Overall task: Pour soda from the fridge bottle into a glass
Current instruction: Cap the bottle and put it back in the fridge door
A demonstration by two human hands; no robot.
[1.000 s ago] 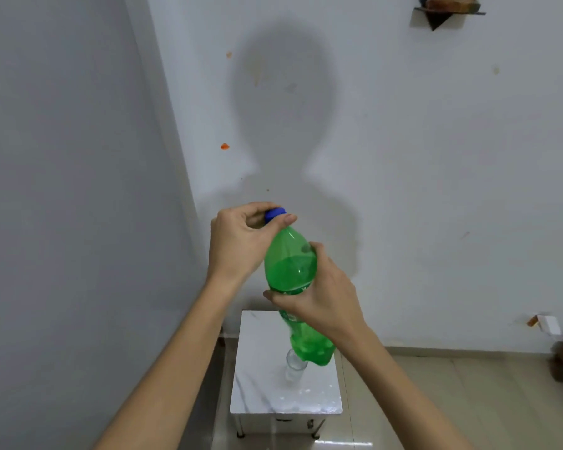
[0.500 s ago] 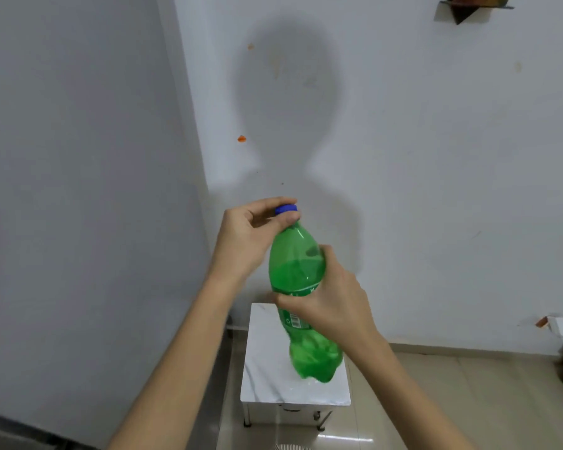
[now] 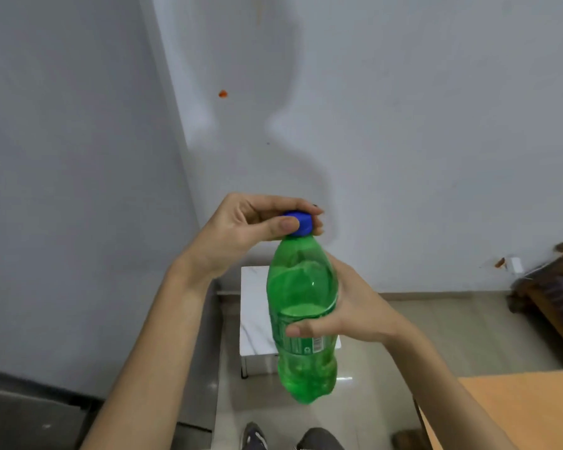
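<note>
Green bottle (image 3: 301,306), blue cap (image 3: 301,222), label unreadable

This looks like a plain room in someone's home. Bare painted walls (image 3: 420,141) meet at a corner, scuffed and spotted (one small orange mark (image 3: 222,93) stands out). Glossy beige floor tiles (image 3: 436,326) run to the skirting. A small white marble-look worktop (image 3: 254,306) stands against the wall, dark carved wooden furniture (image 3: 556,293) sits at the right, and an orange surface (image 3: 517,410) shows close by.
</note>
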